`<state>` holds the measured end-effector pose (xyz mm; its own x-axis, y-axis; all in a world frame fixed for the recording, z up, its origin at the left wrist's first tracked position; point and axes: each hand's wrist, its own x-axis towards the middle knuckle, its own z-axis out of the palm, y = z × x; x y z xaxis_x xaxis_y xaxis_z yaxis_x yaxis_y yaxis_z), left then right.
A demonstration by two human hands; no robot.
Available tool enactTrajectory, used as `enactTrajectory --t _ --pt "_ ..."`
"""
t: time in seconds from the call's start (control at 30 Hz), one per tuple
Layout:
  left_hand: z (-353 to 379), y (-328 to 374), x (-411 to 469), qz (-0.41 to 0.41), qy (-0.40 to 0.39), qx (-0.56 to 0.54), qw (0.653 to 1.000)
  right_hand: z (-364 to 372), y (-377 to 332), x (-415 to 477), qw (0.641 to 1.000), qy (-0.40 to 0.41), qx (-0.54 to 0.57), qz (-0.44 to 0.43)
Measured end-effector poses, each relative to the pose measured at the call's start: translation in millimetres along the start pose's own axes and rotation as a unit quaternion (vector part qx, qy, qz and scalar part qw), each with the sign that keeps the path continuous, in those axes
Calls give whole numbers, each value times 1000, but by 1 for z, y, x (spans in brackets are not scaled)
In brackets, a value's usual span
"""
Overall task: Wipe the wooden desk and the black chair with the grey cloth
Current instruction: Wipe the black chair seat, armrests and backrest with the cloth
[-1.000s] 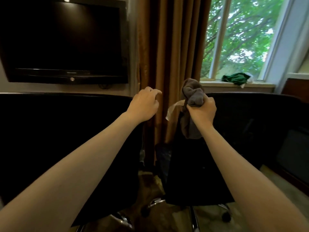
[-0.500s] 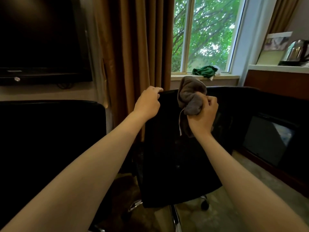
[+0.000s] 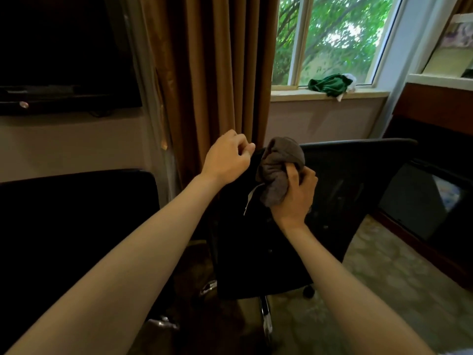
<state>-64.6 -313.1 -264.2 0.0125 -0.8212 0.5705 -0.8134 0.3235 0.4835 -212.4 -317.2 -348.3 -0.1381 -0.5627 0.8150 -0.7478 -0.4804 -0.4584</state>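
Head view gives us both bare forearms reaching out to the black chair (image 3: 345,190), whose mesh backrest fills the centre and right of the frame. The right hand (image 3: 294,193) holds the grey cloth (image 3: 279,170) bunched into a wad, its fingers (image 3: 305,175) curled round it. The wad sits against the backrest just under the top rail, left of its middle, and a pale tag hangs from it. The left hand (image 3: 226,157) lies at the upper left corner of the backrest with its fingers curled. We cannot tell whether they grip the rail or only rest on it.

We judge the work to be at the top of the backrest, with the lower backrest likely left to do. The mesh shows no mark that tells wiped from unwiped.

Much is out of sight. The seat lies behind the backrest, and only the chrome base (image 3: 265,311) and one caster show below. A dark wooden unit (image 3: 435,106) at the right edge may be the table, but it is cut off, so we cannot judge whether it has been wiped. A second dark chair (image 3: 76,213) at the lower left is too dim to read. A green cloth (image 3: 329,84) lies on the window sill (image 3: 294,94).
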Motion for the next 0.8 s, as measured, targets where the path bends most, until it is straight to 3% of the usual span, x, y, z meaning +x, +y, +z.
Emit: enactTrajectory --t 0.1,0.2,0.4,0.53,0.67,0.8 --pt "3 11 -1 -24 15 15 999 -16 6 11 995 -85 59 -2" --pt "6 21 -2 -45 6 35 998 -28 12 22 973 -220 67 24" --pt "8 43 -14 -109 9 90 990 -37 15 26 966 -249 72 -9" --pt "15 47 -21 -147 24 119 982 -41 19 27 969 -225 86 -56" --pt "24 51 -28 -145 57 157 975 -39 32 27 971 -162 45 -171" --pt "13 65 -26 -146 -25 219 964 -50 58 45 948 -44 19 -314"
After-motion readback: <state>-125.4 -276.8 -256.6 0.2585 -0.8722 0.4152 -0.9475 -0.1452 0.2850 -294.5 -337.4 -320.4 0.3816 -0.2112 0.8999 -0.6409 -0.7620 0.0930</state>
